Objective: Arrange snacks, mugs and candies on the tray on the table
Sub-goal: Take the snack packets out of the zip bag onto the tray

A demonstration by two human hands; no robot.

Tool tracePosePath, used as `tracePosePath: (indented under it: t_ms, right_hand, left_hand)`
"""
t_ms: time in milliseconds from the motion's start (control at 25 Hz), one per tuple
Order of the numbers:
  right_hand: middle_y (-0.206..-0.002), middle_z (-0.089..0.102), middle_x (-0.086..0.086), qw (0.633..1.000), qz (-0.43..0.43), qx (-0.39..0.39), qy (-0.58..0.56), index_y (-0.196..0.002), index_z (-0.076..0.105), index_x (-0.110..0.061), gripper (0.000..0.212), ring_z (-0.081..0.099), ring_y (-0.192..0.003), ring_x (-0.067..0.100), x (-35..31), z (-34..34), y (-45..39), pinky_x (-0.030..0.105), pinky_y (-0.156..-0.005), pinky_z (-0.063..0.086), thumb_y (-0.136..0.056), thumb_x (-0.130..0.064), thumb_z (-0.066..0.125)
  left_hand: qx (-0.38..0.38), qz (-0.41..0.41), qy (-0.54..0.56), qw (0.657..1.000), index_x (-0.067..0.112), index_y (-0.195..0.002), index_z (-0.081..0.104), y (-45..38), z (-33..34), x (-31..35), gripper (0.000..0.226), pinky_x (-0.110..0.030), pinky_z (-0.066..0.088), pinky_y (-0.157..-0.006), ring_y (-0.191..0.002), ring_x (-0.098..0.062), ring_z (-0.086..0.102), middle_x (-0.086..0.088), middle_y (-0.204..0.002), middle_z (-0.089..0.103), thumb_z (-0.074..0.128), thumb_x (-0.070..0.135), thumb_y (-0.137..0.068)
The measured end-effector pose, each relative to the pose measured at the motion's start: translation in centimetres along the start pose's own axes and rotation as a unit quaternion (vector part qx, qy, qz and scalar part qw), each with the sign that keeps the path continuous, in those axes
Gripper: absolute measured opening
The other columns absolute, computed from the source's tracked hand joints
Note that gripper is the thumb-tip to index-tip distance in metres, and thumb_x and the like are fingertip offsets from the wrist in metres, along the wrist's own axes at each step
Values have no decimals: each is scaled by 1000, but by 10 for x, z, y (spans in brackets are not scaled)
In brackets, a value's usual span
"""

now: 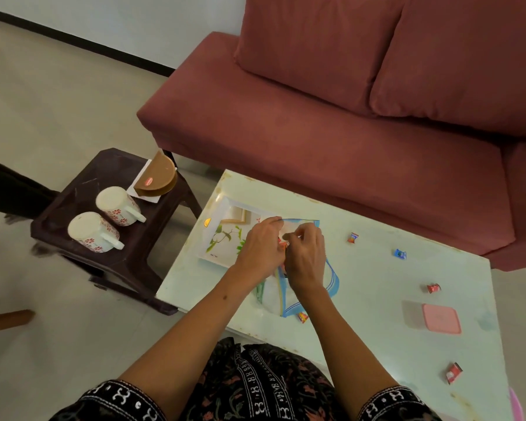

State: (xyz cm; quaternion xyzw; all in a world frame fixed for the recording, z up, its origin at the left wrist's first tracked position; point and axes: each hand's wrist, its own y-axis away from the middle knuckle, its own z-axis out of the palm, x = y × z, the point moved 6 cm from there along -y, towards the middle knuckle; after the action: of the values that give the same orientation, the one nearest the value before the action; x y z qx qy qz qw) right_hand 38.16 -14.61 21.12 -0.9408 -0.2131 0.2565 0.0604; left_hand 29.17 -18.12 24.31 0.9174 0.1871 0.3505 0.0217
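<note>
- Clear plastic, edged in blue, is what both hands are working at: a zip-top bag [289, 294] with wrapped sweets showing through it is held over the pale glass tabletop [362, 268], its mouth lifted above the near right corner of a white square tray printed with green leaves [217, 238].
- The left hand [260, 246] is seen pinching the top edge of the bag between thumb and fingers, while the right hand [305, 258] is closed on the same edge just beside it; the seal appears to be in the course of being pulled apart, though whether it has parted cannot be told.
- The step is judged best done with the two pinches kept close together at the seal and drawn apart evenly, so that the bag is opened without being jerked and its contents spilled.
- The mouth is best kept over the tray, so that anything falling lands where it is wanted.
- Five loose wrapped candies are seen scattered on the tabletop: a red-and-blue one [352, 238], a blue one [400, 254], a red one [433, 288], a red one at the near right [453, 373] and one touching the lower corner of the bag [302, 317]. All remain to be gathered.
- Two white mugs with red flowers [104, 218] are seen upside down on a dark plastic stool [73, 202] left of the tabletop, well apart from the tray, beside a brown half-round snack pack [158, 176].
- A pink-lidded square box [441, 318] is seen near the right edge of the tabletop.
</note>
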Motion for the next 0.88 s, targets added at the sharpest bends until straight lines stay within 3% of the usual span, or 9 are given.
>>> tracePosePath:
  t_ms: [40,120,200,280,400,480,560,680,880]
  right_hand:
    - [-92,56,17,999,11,-35,-5,-88,63,-4,10,56,-87,34,0,9,-1,36,-68,45,-79,-2,59]
    - [-86,54,12,983,135,-127,-8,-83,60,-6,8,60,-85,33,21,31,-2,30,-62,40,-83,-13,58]
    - [-91,61,15,944,268,-189,-20,-90,58,-2,26,62,-91,33,53,45,2,29,-64,39,-82,-27,63]
    - [-103,62,19,902,364,-217,-83,-105,55,2,50,60,-99,33,76,57,7,31,-71,39,-80,-40,66]
    - [-92,55,16,853,440,-211,-183,-84,52,-2,47,53,-86,27,84,71,11,34,-72,41,-77,-46,69]
    - [-92,61,19,862,429,-210,-166,-82,59,-1,38,57,-86,30,84,73,11,36,-74,45,-84,-38,64]
    - [-99,67,22,893,392,-189,-116,-94,66,3,33,62,-95,36,82,66,7,37,-79,49,-91,-28,55]
    - [-96,69,22,930,321,-165,-67,-90,67,2,30,63,-94,38,62,49,-10,33,-72,46,-93,-22,50]
    - [-101,68,22,965,213,-151,-6,-97,69,-2,26,61,-99,39,23,-12,-58,33,-77,46,-90,-23,56]
  left_hand:
    - [0,1,-1,1000,8,-137,40,0,-2,0,54,-32,32,-110,-134,-23,39,-8,-144,44,57,10,-86]
    - [2,13,3,1000,6,-136,41,0,-5,1,56,-32,33,-109,-133,-24,40,-9,-143,45,59,8,-84]
    - [10,24,8,1000,4,-134,44,2,-8,2,56,-32,33,-109,-131,-25,43,-11,-141,48,60,3,-81]
    - [26,25,18,999,4,-132,47,1,-13,2,53,-31,34,-108,-129,-25,45,-10,-140,50,57,0,-80]
    - [26,27,26,999,5,-132,48,2,-14,4,52,-30,33,-108,-129,-23,44,-8,-140,50,54,0,-80]
    - [9,30,20,999,7,-133,47,3,-12,4,53,-30,33,-108,-130,-23,43,-8,-140,50,54,1,-81]
    - [-1,23,17,1000,8,-133,46,3,-11,1,53,-31,34,-108,-129,-24,42,-8,-140,49,55,3,-81]
    - [-4,11,3,1000,6,-130,49,-2,-13,-2,52,-33,38,-104,-125,-26,47,-11,-136,53,60,4,-79]
    - [-11,16,4,1000,1,-101,64,-8,-12,0,33,-37,50,-79,-96,-32,62,-17,-103,67,68,9,-69]
